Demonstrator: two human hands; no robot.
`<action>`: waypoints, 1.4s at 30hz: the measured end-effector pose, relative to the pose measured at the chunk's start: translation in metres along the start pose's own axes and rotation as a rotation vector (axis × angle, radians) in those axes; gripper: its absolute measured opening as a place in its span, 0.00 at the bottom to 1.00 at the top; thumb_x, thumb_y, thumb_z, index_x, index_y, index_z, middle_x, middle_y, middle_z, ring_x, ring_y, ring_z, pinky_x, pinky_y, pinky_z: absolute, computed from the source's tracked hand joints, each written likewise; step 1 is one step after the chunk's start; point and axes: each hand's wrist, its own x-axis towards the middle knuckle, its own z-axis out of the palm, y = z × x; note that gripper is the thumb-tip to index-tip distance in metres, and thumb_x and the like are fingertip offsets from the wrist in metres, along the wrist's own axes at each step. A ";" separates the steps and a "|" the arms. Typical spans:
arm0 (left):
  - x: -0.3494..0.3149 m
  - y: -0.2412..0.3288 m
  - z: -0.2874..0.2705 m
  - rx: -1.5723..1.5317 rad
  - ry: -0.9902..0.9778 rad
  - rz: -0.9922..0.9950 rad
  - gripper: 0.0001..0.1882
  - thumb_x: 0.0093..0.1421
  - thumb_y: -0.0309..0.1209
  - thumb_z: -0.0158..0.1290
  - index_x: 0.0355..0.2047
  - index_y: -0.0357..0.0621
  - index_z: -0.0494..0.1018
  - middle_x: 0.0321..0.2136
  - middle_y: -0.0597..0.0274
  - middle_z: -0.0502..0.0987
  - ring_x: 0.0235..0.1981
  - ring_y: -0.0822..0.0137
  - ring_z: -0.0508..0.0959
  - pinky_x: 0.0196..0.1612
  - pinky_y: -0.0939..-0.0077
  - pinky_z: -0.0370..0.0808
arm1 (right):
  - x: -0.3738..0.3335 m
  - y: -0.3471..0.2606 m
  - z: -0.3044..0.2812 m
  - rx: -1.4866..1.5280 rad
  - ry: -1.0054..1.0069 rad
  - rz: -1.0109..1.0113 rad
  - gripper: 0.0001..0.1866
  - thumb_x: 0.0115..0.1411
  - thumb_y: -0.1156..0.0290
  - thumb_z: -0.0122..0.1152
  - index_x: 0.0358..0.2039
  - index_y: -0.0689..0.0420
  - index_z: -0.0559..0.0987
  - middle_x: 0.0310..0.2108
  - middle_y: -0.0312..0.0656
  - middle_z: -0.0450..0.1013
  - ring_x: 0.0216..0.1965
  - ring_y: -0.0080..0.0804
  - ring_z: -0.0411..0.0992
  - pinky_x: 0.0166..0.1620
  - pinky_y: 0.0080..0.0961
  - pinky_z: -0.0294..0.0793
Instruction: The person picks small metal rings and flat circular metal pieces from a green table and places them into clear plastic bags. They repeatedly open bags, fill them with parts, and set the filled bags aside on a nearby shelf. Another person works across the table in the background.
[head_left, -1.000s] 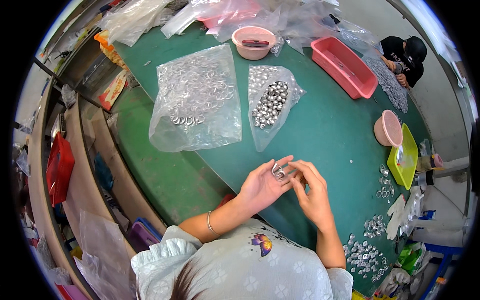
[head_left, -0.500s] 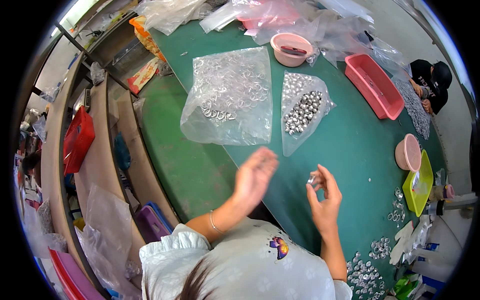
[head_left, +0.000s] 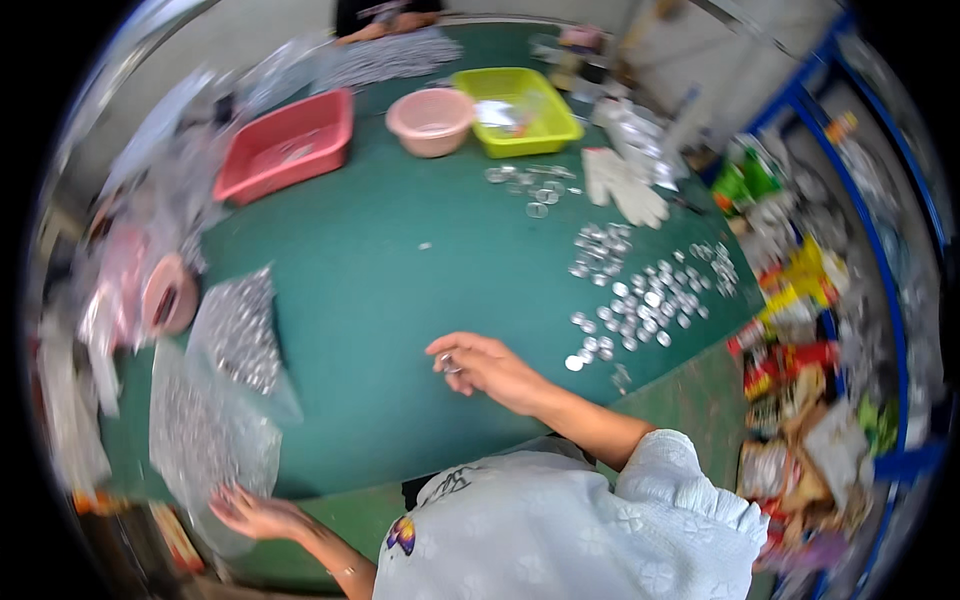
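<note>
My right hand (head_left: 495, 375) is over the green table (head_left: 370, 300), its fingers closed on a small shiny metal ring (head_left: 452, 366). At the table's near left edge my left hand (head_left: 258, 513) has its fingers spread, beside or over the lower end of a clear plastic bag of metal rings (head_left: 195, 425). Motion blur leaves unclear whether its fingertips touch the bag. Just beyond lies a second clear bag, with rounded silver metal pieces (head_left: 245, 335).
Several shiny round metal pieces (head_left: 640, 305) lie loose at the right, near a white glove (head_left: 622, 188). Farther back stand a red tray (head_left: 335, 140), pink bowls (head_left: 430, 140) and a yellow-green tray (head_left: 560, 130). Another person's hands (head_left: 385, 28) are at the far edge.
The view has swung to the right, bringing the loose metal pieces nearer the middle. My hands have moved apart, the left toward the ring bag. The right still holds its metal ring.
</note>
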 end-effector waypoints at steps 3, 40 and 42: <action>-0.039 -0.007 0.015 0.171 -0.055 0.199 0.22 0.58 0.22 0.44 0.54 0.31 0.60 0.52 0.50 0.65 0.52 0.58 0.67 0.56 0.67 0.63 | -0.056 -0.024 -0.052 0.072 0.336 -0.097 0.13 0.64 0.67 0.46 0.45 0.59 0.72 0.34 0.37 0.67 0.29 0.18 0.65 0.30 0.15 0.66; -0.174 0.035 0.027 0.432 -0.757 0.188 0.20 0.48 0.12 0.43 0.43 0.37 0.69 0.42 0.49 0.67 0.43 0.55 0.69 0.43 0.70 0.69 | -0.174 -0.172 -0.274 -1.556 1.328 -0.855 0.11 0.60 0.77 0.48 0.43 0.64 0.71 0.36 0.47 0.70 0.37 0.40 0.70 0.40 0.31 0.68; -0.149 0.053 0.043 0.394 -0.789 0.242 0.20 0.48 0.13 0.44 0.43 0.38 0.69 0.42 0.48 0.67 0.45 0.53 0.69 0.45 0.69 0.69 | -0.124 -0.206 -0.233 -1.484 1.090 -0.860 0.12 0.59 0.77 0.50 0.44 0.64 0.71 0.36 0.47 0.71 0.37 0.40 0.70 0.41 0.31 0.69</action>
